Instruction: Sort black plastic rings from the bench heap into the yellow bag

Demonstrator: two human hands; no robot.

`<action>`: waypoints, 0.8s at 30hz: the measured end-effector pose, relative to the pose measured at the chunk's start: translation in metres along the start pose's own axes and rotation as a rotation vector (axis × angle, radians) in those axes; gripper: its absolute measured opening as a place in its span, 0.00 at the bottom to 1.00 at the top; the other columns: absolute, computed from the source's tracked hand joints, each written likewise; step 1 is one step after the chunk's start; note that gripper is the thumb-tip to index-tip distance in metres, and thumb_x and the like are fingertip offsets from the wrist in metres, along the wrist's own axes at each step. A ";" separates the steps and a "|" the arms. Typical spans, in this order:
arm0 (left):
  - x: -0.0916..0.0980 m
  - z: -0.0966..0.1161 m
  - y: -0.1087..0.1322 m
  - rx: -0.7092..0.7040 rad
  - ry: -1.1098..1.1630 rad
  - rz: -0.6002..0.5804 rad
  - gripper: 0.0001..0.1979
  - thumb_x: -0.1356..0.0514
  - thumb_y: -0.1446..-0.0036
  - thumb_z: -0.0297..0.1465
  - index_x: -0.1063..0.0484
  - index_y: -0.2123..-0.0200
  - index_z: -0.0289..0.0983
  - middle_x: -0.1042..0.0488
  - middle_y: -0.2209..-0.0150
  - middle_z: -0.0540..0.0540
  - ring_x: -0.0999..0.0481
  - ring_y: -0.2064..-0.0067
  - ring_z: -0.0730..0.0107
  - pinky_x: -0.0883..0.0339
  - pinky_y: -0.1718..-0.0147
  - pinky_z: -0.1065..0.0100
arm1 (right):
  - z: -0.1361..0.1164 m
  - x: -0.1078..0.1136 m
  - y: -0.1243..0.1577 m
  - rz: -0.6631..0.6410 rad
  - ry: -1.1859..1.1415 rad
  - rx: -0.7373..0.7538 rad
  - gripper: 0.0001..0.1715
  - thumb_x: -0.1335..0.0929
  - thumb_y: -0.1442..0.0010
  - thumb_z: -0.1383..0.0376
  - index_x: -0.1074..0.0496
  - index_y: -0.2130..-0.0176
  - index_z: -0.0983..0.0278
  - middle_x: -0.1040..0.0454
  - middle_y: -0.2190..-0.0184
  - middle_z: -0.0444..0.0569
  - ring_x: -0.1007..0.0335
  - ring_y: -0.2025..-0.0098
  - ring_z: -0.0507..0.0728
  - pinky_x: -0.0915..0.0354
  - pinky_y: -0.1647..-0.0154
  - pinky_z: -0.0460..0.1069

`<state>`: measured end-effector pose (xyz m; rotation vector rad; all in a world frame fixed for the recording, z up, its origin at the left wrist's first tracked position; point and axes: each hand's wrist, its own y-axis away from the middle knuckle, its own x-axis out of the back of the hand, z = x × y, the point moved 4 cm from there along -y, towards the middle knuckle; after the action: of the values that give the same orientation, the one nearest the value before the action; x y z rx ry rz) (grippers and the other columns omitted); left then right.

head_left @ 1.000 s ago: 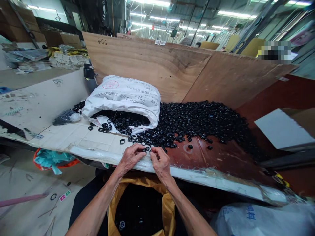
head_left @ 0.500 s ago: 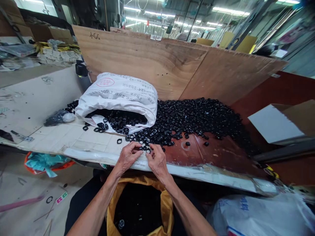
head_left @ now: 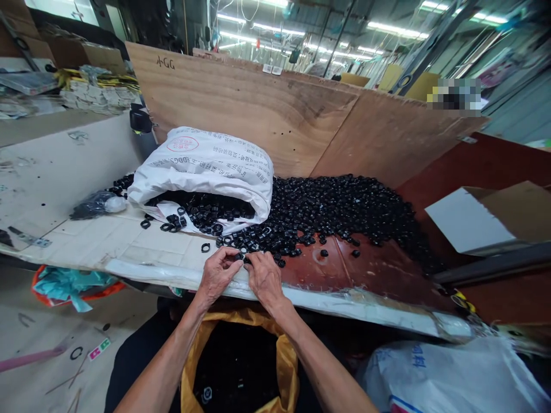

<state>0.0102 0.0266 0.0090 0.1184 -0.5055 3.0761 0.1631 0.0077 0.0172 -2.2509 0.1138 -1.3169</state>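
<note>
My left hand (head_left: 218, 274) pinches a small black ring (head_left: 238, 257) between thumb and fingers at the table's front edge. Close against it, my right hand (head_left: 264, 278) has its fingertips closed on a small black piece too, mostly covered by the fingers. The two hands nearly touch, and I cannot make out whether their pieces are joined. Just behind my fingers lie loose black rings (head_left: 252, 236), some spilling from the mouth of a white woven sack (head_left: 206, 163). Below my wrists, a yellow-lined bag (head_left: 293, 367) stands open with a dark inside.
A large heap of black rings (head_left: 344, 203) spreads right of the sack along the wooden board (head_left: 241, 109). An open cardboard box (head_left: 471, 221) stands at the right. A white bag (head_left: 447, 373) sits lower right, and a red-rimmed basket (head_left: 38, 289) lower left.
My hands have come closer together, the right one moving left until its fingertips meet the left hand's. The view has shifted slightly.
</note>
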 end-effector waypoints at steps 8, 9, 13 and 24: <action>0.000 0.003 -0.001 0.073 0.044 -0.070 0.12 0.32 0.46 0.33 0.24 0.59 0.36 0.22 0.63 0.48 0.24 0.70 0.74 0.27 0.69 0.73 | 0.006 0.024 0.008 0.184 -0.423 -0.046 0.10 0.35 0.37 0.71 0.27 0.56 0.63 0.24 0.59 0.52 0.29 0.56 0.60 0.31 0.53 0.55; 0.000 0.005 -0.002 0.076 0.051 -0.085 0.12 0.32 0.46 0.33 0.23 0.59 0.36 0.22 0.62 0.48 0.23 0.68 0.74 0.27 0.68 0.72 | 0.006 0.026 0.010 0.184 -0.479 -0.045 0.10 0.35 0.36 0.70 0.27 0.56 0.63 0.25 0.59 0.53 0.28 0.56 0.59 0.31 0.53 0.54; 0.000 0.009 -0.003 0.053 0.069 -0.131 0.13 0.31 0.46 0.34 0.21 0.59 0.36 0.21 0.60 0.45 0.21 0.62 0.68 0.25 0.62 0.68 | 0.003 0.029 0.012 0.175 -0.583 -0.012 0.11 0.34 0.37 0.70 0.24 0.57 0.63 0.26 0.59 0.53 0.27 0.56 0.59 0.28 0.55 0.53; -0.003 0.006 -0.005 0.019 0.117 -0.234 0.13 0.31 0.45 0.34 0.20 0.56 0.37 0.21 0.59 0.44 0.21 0.58 0.65 0.25 0.57 0.64 | 0.012 0.024 0.014 0.219 -0.639 -0.093 0.11 0.31 0.38 0.68 0.25 0.55 0.62 0.25 0.60 0.51 0.26 0.58 0.57 0.27 0.56 0.51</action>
<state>0.0141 0.0291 0.0158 -0.0025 -0.4240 2.8389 0.1884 -0.0073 0.0243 -2.5378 0.1852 -0.4512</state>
